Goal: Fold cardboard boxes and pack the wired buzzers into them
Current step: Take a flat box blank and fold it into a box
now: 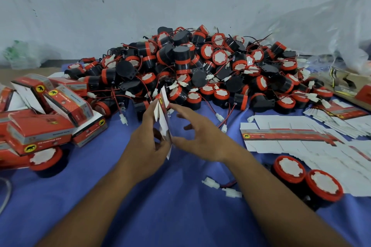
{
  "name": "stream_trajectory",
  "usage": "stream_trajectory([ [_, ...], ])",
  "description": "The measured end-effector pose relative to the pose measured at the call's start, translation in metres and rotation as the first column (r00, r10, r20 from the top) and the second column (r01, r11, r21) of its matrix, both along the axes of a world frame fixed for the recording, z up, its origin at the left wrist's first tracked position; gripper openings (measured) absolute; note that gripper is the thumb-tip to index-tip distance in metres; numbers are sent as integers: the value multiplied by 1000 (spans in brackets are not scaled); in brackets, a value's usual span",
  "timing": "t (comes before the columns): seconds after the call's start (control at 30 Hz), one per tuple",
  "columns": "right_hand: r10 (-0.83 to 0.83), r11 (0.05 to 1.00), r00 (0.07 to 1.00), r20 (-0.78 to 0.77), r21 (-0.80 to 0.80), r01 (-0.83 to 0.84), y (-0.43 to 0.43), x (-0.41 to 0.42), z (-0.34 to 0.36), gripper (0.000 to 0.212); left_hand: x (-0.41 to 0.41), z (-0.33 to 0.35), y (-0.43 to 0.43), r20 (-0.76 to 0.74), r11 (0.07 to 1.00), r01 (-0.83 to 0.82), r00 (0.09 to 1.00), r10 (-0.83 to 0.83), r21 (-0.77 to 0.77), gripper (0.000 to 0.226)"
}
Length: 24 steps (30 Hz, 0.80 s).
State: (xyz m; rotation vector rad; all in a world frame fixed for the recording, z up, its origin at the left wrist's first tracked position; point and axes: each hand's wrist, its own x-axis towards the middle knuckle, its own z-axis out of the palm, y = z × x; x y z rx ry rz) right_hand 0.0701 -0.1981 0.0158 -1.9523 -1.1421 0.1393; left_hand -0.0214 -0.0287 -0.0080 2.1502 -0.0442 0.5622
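A flat, unfolded red-and-white cardboard box (163, 114) stands on edge over the blue cloth, at the middle of the view. My left hand (145, 142) grips its lower part with curled fingers. Just to its right, my right hand (197, 136) has its fingers spread and straight, with the fingertips touching the box's side. Behind the box lies a big heap of black-and-red wired buzzers (192, 68). Two more buzzers (307, 178) stand at the near right.
Several folded red boxes (46, 118) are piled at the left, one buzzer (47, 159) in front of them. Flat box blanks (301, 136) lie fanned out at the right. Loose white connectors (220, 186) lie on the blue cloth (176, 212). Clear plastic sheeting (331, 32) rises at the back right.
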Motion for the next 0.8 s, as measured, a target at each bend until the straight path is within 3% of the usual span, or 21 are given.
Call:
stream_trajectory([
  [0.17, -71, 997, 987, 142, -22, 75, 7, -6, 2, 82, -3, 4, -11, 69, 997, 55, 996, -51, -60, 99],
  [0.37, -8, 1000, 995, 98, -21, 10, 10, -8, 2, 78, -3, 1, -14, 74, 985, 136, 989, -128, -105, 105],
  [0.53, -15, 1000, 997, -80, 25, 17, -3, -1, 9, 80, -2, 9, -4, 190, 985, -154, 972, 137, 72, 98],
  [0.6, -11, 1000, 997, -82, 2, 12, -4, -2, 9, 73, 0, 11, 3, 230, 965, -193, 962, 149, 180, 101],
  [0.7, -26, 1000, 997, -75, -12, 25, 0, -7, 8, 64, -1, 9, 3, 250, 957, -58, 968, -16, 284, 105],
  [0.8, 21, 1000, 981, -191, 22, -17, -5, -4, 12, 73, 0, 13, 2, 204, 978, 104, 969, -141, 179, 100],
])
